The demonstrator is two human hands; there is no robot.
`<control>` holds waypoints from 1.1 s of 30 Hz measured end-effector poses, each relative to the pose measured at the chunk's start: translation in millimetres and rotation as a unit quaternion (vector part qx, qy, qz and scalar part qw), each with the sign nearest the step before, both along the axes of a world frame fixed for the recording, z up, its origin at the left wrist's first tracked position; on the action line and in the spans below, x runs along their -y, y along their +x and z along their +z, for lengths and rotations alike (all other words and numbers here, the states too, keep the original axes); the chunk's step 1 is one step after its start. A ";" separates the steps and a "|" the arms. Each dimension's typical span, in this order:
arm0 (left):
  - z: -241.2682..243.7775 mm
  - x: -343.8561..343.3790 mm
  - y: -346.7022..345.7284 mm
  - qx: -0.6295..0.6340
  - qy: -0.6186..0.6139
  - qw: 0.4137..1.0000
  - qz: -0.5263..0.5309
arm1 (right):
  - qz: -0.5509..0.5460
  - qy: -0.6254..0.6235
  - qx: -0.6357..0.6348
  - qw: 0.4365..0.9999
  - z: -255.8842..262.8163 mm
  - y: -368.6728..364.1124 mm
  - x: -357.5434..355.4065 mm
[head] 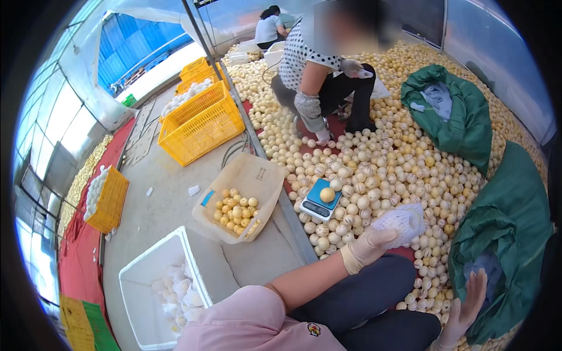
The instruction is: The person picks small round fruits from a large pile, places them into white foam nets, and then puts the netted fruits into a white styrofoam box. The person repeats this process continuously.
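My left hand (373, 245), in a thin pale glove, grips a white foam net sleeve (401, 224) above the pile. Whether a fruit is inside it I cannot tell. My right hand (467, 300), also gloved, has its fingers apart and nothing in them, beside the mouth of a green fabric sack (505, 237). Striped, pale-yellow pepino melons (386, 180) are heaped around my knees. Just beyond my left hand, a digital scale (317, 210) with a blue platform bears a yellow melon (327, 195).
A white foam box (127, 302) holds net-wrapped fruit. A lined crate (268, 188) contains yellow melons. Yellow plastic crates (206, 123) line the concrete floor. A co-worker (303, 66) crouches in the pile near a second green sack (461, 131); another person (268, 28) sits farther back.
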State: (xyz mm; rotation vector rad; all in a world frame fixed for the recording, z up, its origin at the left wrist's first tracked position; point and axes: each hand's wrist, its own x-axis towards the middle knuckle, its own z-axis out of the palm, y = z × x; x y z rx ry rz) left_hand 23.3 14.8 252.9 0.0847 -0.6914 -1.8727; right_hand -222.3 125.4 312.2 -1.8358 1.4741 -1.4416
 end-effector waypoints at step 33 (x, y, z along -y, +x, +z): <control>34.5 -60.8 -122.2 0.104 -0.008 0.981 -0.166 | -0.348 0.222 0.127 0.902 -131.0 -135.7 -107.8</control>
